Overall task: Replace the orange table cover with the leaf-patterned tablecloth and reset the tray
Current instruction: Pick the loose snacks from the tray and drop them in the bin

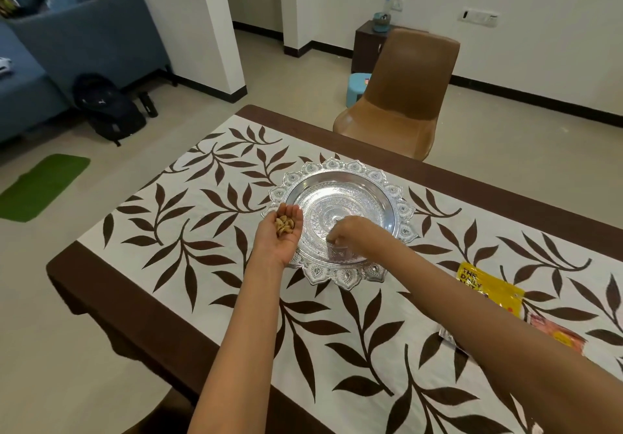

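Your left hand [285, 231] lies open, palm up, with nuts [284, 225] in it. Your right hand [352, 231] points bunched fingers into a small cup [340, 253] on the silver tray [400, 205]; its hold is hidden. The leaf tablecloth [209, 231] covers the tabletop [76, 285], brown chair [409, 96] behind.
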`<state>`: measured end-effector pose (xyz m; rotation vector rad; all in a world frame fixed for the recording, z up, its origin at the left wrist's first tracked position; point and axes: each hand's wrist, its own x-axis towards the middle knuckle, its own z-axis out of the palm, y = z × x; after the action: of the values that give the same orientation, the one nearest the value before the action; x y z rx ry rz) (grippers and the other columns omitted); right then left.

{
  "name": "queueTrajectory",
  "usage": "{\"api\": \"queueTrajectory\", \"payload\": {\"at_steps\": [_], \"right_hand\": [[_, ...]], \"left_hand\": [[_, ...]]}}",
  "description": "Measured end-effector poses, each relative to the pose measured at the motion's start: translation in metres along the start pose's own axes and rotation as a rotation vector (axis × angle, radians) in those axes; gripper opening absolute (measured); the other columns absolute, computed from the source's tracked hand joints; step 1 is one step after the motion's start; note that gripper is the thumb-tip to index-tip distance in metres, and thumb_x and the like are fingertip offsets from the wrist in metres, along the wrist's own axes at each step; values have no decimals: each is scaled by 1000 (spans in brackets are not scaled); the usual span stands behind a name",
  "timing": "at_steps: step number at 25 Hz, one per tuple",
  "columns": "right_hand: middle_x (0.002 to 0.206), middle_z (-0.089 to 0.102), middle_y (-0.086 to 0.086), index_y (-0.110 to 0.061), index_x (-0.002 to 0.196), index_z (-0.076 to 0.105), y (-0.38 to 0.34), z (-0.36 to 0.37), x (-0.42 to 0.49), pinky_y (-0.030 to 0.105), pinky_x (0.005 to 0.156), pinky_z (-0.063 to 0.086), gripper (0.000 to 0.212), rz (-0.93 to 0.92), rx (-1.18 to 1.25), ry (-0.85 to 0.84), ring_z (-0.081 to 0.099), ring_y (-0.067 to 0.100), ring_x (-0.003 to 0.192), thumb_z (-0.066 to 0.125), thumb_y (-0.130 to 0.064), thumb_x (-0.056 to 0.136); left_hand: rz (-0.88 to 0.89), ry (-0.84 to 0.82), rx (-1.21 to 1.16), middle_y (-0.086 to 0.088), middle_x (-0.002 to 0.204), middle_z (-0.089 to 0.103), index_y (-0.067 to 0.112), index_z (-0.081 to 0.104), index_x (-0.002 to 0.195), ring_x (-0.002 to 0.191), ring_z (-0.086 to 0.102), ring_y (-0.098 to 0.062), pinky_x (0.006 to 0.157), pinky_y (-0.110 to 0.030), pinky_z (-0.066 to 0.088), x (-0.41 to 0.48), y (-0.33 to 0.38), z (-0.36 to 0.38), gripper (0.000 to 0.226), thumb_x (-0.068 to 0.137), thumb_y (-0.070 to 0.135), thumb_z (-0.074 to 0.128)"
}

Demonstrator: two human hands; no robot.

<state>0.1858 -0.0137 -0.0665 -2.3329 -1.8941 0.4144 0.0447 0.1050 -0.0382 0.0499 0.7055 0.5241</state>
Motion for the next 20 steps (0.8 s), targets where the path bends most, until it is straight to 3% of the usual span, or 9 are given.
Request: {"api": "queueTrajectory", "payload": {"at_steps": [3,6,10,12,14,15,17,20], "right_hand": [[90,70,7,-9,98,72,1,4,-5,30,72,51,13,21,-57,43,64,22,81,61,-7,90],[84,66,7,-7,93,66,0,4,-9,33,67,51,7,-42,-137,52,59,21,76,60,-3,90],[88,49,6,-2,98,54,6,4,-15,27,66,34,13,-82,-133,20,39,16,81,59,0,87],[83,50,3,0,97,54,7,-7,-9,23,65,37,11,93,29,124,46,17,78,53,6,87],[72,56,-4,-2,90,60,4,-23,-1,12,60,42,9,288,420,397,53,11,65,55,6,88],[69,60,-6,-6,86,64,-2,-31,0,10,60,45,10,276,559,496,57,8,63,61,3,86],[73,68,-6,-14,82,70,-16,-42,2,17,67,52,13,150,593,490,65,10,71,68,-1,80],[79,71,-6,-18,85,72,-33,-44,6,23,70,51,23,82,441,394,66,12,77,62,2,79]], "left_hand": [[-1,8,28,-12,77,63,2,61,83,77,63,-19,75,-38,57,0,-1,1,31,102,18,42],[11,12,42,-11,79,61,2,60,83,78,62,-19,73,-37,57,1,-1,2,30,102,17,41],[0,24,94,-12,82,60,2,59,84,79,61,-19,73,-38,57,3,-4,5,31,102,17,40],[-24,20,119,-12,83,60,1,60,85,81,61,-20,76,-37,57,3,-8,6,33,103,19,39],[-76,5,157,-14,86,62,-1,60,90,86,62,-22,83,-37,57,2,-14,10,35,104,21,37],[-114,-6,175,-15,87,62,-2,60,92,87,62,-23,84,-37,57,2,-18,12,36,104,22,36],[-186,-26,208,-18,81,65,-4,58,92,82,63,-23,75,-36,60,0,-27,19,33,103,21,38],[-207,-38,292,-17,69,68,-4,60,87,64,68,-22,60,-29,58,-2,-35,25,24,98,12,47]]}}
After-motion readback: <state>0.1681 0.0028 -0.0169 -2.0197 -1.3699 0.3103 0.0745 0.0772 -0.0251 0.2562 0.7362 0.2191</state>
